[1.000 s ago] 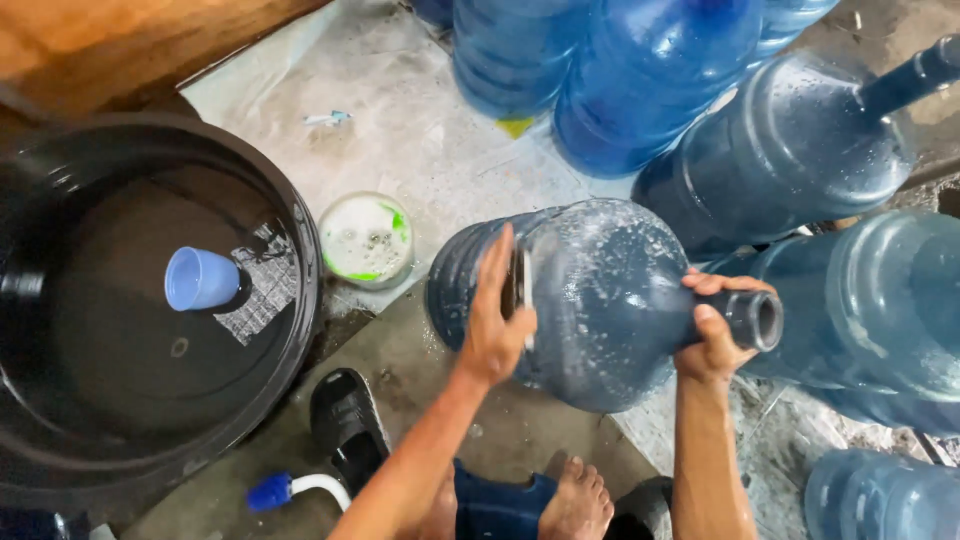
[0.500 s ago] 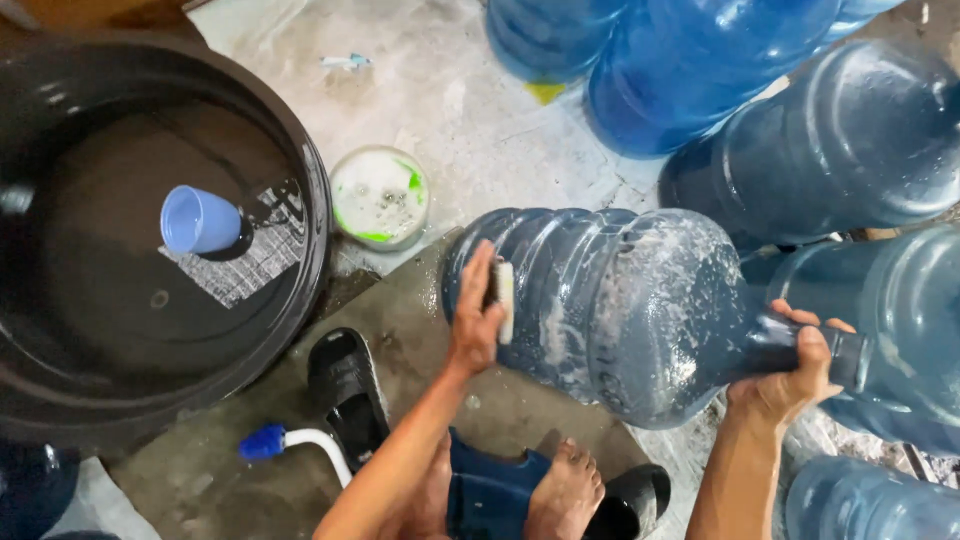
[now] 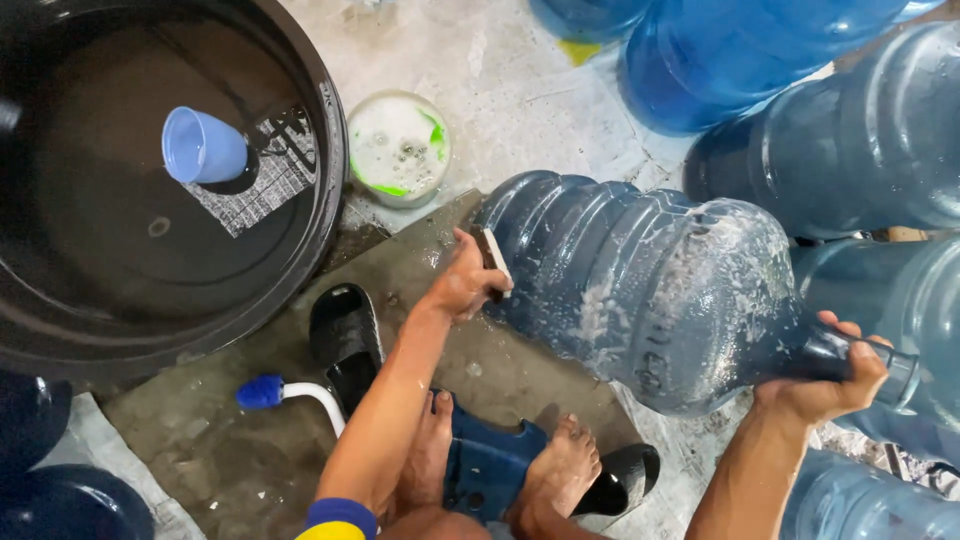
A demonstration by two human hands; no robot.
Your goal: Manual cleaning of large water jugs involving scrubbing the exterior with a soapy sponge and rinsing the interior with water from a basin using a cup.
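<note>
Blue translucent plastic water jug (image 3: 650, 290), large, ribbed at the base end, lying on its side at centre right of the frame, neck pointing to the right edge. Soap suds streak its shoulder and flank.

Left hand (image 3: 465, 285): fingers closed around a small pale scrubbing pad (image 3: 492, 255), pressing it against the jug's ribbed bottom end.

Right hand (image 3: 825, 385): wrapped tight around the jug's narrow neck at lower right, steadying it.

Handling, as judged: the jug looks empty and so probably light for its bulk, stiff-walled, but wet and soapy (likely slippery on the smooth belly). Neck and ribs offer the surest hold; the round body would tend to roll on the floor.

Surroundings:
- Big black round plastic tub (image 3: 330, 150), upper left, holding dark water, a small light-blue plastic cup (image 3: 203, 147) and a grey mesh cloth (image 3: 260, 175).
- White round container of sudsy water with a green sponge (image 3: 398, 145), just beside the tub's rim.
- Further blue water jugs (image 3: 850, 140), upper right and right edge, crowded together.
- Black sandal (image 3: 345, 335) and white hose with blue nozzle (image 3: 262, 391), lower left of centre.
- Wet grey concrete floor (image 3: 480, 60); bare feet on a low blue stool (image 3: 490, 460), bottom centre.
</note>
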